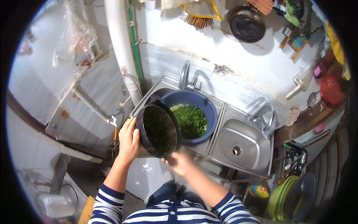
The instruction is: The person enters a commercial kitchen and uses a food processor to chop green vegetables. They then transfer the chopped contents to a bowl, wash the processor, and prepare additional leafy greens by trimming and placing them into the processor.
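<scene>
A dark metal pot with chopped greens inside is tilted beside a blue plastic basin. My left hand grips the pot's left rim and wall. My right hand, slightly blurred, has its fingertips at the pot's lower rim. The basin sits over the left bowl of a double steel sink and holds a heap of finely chopped greens, with paler bits at the upper left. The pot overlaps the basin's left edge and hides part of it.
The right steel sink bowl has a curved faucet; another faucet rises behind the basin. A blackened pan hangs on the wall. Green plates stand in a rack at lower right. A white pipe runs up the corner.
</scene>
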{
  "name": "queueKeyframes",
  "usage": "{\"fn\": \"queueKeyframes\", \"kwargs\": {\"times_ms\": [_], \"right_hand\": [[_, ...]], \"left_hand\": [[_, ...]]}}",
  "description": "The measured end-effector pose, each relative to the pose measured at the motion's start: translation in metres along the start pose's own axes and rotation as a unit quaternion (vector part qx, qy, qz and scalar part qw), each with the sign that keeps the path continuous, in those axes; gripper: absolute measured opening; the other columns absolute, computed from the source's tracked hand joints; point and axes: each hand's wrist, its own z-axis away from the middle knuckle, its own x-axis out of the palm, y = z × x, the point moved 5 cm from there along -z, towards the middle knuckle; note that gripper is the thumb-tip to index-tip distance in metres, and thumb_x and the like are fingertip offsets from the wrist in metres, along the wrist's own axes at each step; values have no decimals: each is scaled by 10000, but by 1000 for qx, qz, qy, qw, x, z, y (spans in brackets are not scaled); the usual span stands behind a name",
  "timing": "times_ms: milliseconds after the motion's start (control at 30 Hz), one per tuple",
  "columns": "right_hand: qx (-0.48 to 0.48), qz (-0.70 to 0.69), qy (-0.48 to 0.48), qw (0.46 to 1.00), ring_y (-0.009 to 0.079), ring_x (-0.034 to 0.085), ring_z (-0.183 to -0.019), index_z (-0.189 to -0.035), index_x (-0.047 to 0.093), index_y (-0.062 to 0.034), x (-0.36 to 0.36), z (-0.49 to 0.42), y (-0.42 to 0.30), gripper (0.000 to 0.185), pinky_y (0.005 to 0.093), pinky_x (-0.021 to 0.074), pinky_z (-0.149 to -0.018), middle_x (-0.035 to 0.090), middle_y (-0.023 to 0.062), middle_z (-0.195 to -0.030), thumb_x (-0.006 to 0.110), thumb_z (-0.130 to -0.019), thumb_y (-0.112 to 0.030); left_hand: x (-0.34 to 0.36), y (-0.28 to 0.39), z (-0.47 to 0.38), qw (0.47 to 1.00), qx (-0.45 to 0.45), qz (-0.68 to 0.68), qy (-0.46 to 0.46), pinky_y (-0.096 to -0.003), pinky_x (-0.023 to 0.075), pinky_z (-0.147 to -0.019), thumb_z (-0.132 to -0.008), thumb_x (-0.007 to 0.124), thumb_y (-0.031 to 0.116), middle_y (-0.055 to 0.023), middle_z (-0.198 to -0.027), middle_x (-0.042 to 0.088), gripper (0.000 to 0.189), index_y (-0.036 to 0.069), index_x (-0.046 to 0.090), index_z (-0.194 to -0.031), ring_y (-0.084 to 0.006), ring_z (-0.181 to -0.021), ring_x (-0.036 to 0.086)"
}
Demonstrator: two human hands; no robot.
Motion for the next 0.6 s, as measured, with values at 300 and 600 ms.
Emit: {"fn": "queueKeyframes", "kwargs": {"times_ms": [300, 600], "right_hand": [[99, -159, -9, 982, 356, 667, -1029, -1217, 499, 120, -35, -92, -46, 330, 344, 622, -772, 589, 302, -1236, 443, -1017, -136], [-535, 671, -159, 489, 350, 517, -1249, -1180, 625, -20, 67, -156, -164, 370, 388, 386, -1116, 608, 182, -1265, 618, -829, -137]], "left_hand": [[78, -9, -109, 983, 7, -150, -106, -580, 244, -1120, -985, 493, 383, -140, -1523, 406, 557, 118, 428, -1471, -334, -1420, 351], [81, -6, -111, 976, 12, -179, -124, -584, 232, -1118, -888, 541, 370, -151, -1495, 439, 607, 106, 480, -1431, -341, -1402, 385]]}}
